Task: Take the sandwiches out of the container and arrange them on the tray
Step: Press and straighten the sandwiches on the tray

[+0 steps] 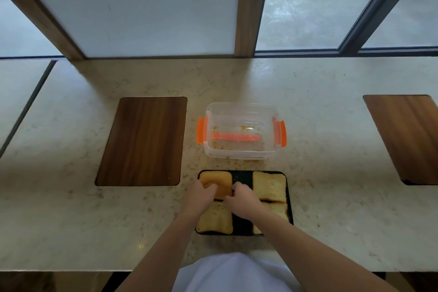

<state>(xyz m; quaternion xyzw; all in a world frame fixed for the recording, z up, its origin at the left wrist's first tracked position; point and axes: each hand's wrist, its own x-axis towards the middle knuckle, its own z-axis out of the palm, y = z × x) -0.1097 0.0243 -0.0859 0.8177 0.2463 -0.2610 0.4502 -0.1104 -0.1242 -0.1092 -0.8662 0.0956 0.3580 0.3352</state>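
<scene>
A black tray (242, 176) lies near the counter's front edge with several toasted sandwiches on it. The far-left sandwich (216, 180) is golden, and both hands hold its near edge: my left hand (200, 197) on its left side, my right hand (244, 199) on its right. The far-right sandwich (269, 186) and near-left sandwich (215, 220) lie flat. My right forearm partly hides the near-right sandwich (280, 212). Behind the tray stands the clear plastic container (240, 130) with orange clips, holding only crumbs.
A dark wooden board (144, 141) is set into the stone counter left of the container, another wooden board (407, 135) at the far right. Crumbs lie between container and tray. Windows and wooden posts rise behind the counter.
</scene>
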